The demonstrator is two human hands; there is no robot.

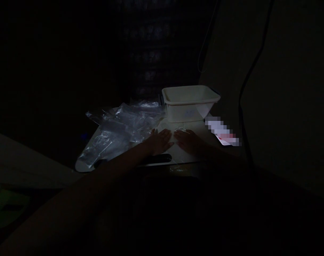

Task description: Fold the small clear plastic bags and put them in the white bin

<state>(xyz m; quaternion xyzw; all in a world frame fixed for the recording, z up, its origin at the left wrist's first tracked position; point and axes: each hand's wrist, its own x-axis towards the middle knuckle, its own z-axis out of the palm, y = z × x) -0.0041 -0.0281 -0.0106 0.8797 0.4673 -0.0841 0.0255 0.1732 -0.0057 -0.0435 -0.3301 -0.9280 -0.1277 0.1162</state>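
Note:
The scene is very dark. My left hand (159, 141) lies flat, palm down, fingers apart, on a pale work surface (183, 154). My right hand (187, 139) rests flat beside it, fingertips nearly touching the left hand's. Neither hand holds anything that I can see. Just beyond the fingertips lies a small clear plastic piece (181, 128), hard to make out. A pile of clear plastic bags (121, 129) lies to the left of my left hand.
A white rectangular tub (190, 102) stands behind my hands. A card or paper (223, 137) lies at the right. A dark flat bar (156, 159) sits along the surface's near edge. Dark cables (247, 81) hang down on the right wall.

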